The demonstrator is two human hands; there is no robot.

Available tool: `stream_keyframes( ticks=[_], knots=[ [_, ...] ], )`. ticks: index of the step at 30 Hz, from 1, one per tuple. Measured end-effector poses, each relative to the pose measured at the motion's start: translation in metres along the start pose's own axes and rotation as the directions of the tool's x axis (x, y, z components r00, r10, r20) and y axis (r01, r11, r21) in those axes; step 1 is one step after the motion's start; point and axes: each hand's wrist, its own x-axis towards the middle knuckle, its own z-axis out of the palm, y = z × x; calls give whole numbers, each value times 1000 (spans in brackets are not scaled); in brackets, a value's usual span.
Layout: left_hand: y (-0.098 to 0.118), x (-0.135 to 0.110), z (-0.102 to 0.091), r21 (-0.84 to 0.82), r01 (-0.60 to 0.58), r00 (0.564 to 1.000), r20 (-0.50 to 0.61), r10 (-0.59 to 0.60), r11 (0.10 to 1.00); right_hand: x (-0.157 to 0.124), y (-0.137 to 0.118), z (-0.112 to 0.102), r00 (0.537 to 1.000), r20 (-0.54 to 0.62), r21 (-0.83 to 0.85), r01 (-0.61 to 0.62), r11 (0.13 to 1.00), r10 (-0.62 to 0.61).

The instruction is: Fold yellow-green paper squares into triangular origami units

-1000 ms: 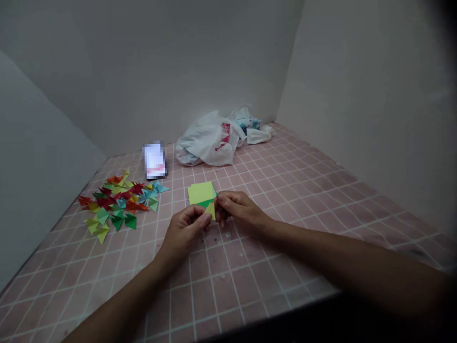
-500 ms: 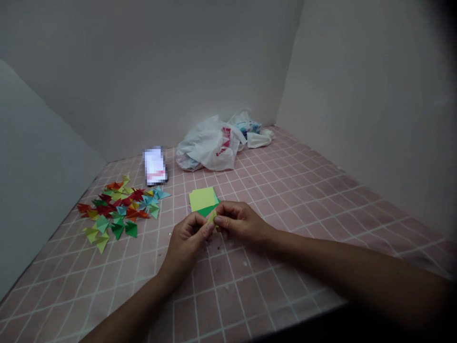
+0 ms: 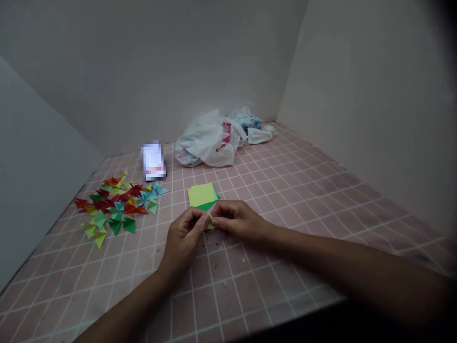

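My left hand [image 3: 183,238] and my right hand [image 3: 237,220] meet at the middle of the pink surface. Their fingertips pinch a small folded paper piece [image 3: 210,221], mostly hidden, with yellow-green showing under the fingers. Just beyond my fingers lies a stack of square origami paper [image 3: 200,196], yellow-green on top and darker green beneath. I cannot tell whether my fingers touch the stack. To the left of my left hand lies a loose pile of folded triangular paper pieces [image 3: 114,205] in red, green, yellow and light blue.
The pink grid-patterned surface [image 3: 271,238] is bounded by grey-white walls [image 3: 357,95] on the left, back and right. A blurred white rectangular object [image 3: 154,162] lies behind the pile. A crumpled white plastic bag [image 3: 207,143] and white wrappings [image 3: 259,136] sit at the back.
My hands have come closer together around the small piece, which is now mostly covered by my fingers. The view has shifted slightly.
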Motion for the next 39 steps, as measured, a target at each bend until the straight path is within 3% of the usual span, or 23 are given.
stream_keyframes(
  ticks=[3, 9, 12, 17, 20, 24, 29, 33, 39],
  knots=[
    [1, 1, 0, -40, 19, 1000, -12, -19, 999, -1, -2, 1, 999, 26, 38, -33, 999, 32],
    [0, 0, 0, -162, 110, 994, 16, -109, 981, -3, -8, -1, 994, 13, -198, 108, 974, -108],
    [-4, -2, 1, -250, 163, 986, 19, -164, 954, -3, -7, 0, 995, 7, -174, 102, 979, -102],
    [-7, 0, 1, -247, 176, 983, -4, -182, 953, -2, -2, 1, 997, -40, -124, 66, 990, -71],
    [-8, 2, 2, -314, 206, 977, 23, -210, 927, -2, 0, 2, 999, -50, 4, 17, 1000, -17],
    [-10, 3, 4, -464, 266, 963, 95, -251, 845, -1, 1, 3, 998, 19, 266, -66, 962, 63],
    [-8, 5, 7, -539, 320, 945, 131, -298, 779, -1, 2, 5, 995, 46, 350, -98, 931, 88],
    [-5, 4, 8, -498, 271, 960, 75, -270, 824, -1, 1, 5, 995, 44, 331, -95, 939, 86],
    [-3, 0, 5, -282, 78, 996, -14, -85, 956, -1, 0, 4, 996, 45, 297, -81, 951, 71]
  ],
)
